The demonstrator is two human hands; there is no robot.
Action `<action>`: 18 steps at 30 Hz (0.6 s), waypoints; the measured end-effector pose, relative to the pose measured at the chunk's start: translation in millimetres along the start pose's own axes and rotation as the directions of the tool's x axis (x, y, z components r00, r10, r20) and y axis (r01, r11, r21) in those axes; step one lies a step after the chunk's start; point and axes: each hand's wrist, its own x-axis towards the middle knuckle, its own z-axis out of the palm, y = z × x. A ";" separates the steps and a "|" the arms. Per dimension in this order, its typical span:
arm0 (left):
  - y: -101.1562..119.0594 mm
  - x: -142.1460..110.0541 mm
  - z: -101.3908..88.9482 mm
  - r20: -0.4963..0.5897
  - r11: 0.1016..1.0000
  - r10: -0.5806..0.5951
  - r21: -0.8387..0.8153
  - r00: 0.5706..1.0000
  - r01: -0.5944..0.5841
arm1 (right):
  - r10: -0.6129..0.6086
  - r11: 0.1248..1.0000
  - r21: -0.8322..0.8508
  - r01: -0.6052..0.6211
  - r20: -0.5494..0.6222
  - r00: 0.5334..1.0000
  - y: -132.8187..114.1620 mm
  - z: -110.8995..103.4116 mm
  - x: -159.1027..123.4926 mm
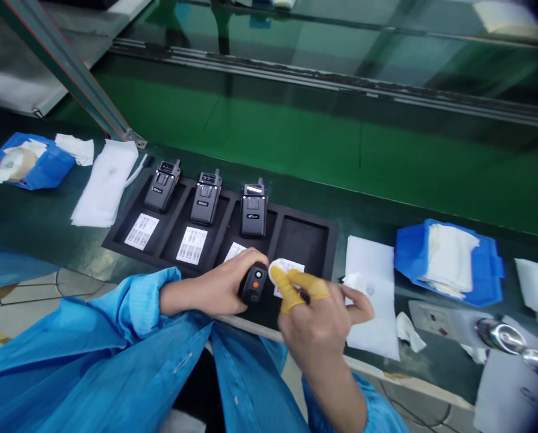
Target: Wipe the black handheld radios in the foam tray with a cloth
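My left hand (226, 282) is wrapped around a small black radio (254, 282) with an orange button, held on its side above the near edge of a black foam tray (323, 240). My right hand (316, 310), with yellow finger cots on two fingers, pinches a small white pad (278, 267) against the radio's end. Three more black radios (162, 185) (206, 196) (253, 208) stand in the tray's left three slots, each with a white label card (141, 231) in front. The tray's rightmost slot holds only a card, partly hidden by my fingers.
A white sheet (371, 288) lies right of the tray, then a blue box (449, 261) of white wipes. Crumpled wipes (408, 331) and a shiny metal dispenser (499, 337) sit at the near right. At left are stacked white cloths (106, 180) and another blue box (27, 161). A green conveyor (296, 132) runs behind.
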 end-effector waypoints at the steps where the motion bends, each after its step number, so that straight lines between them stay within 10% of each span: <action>1: 0.5 -0.1 -0.6 -0.002 1.000 -0.009 0.010 1.000 0.009 | 0.027 0.999 -0.041 -0.027 -0.016 1.000 9.6 -2.0 -1.7; 7: 7.1 0.8 -7.8 0.033 0.997 -0.056 0.055 0.998 0.054 | 0.130 0.930 -0.326 -0.173 -0.149 0.980 84.3 -37.4 -15.7; 18: -21.1 11.2 -6.2 -0.151 0.986 0.024 0.168 0.988 0.002 | 0.314 0.540 -0.685 -0.488 -0.373 0.873 203.5 -95.4 -61.9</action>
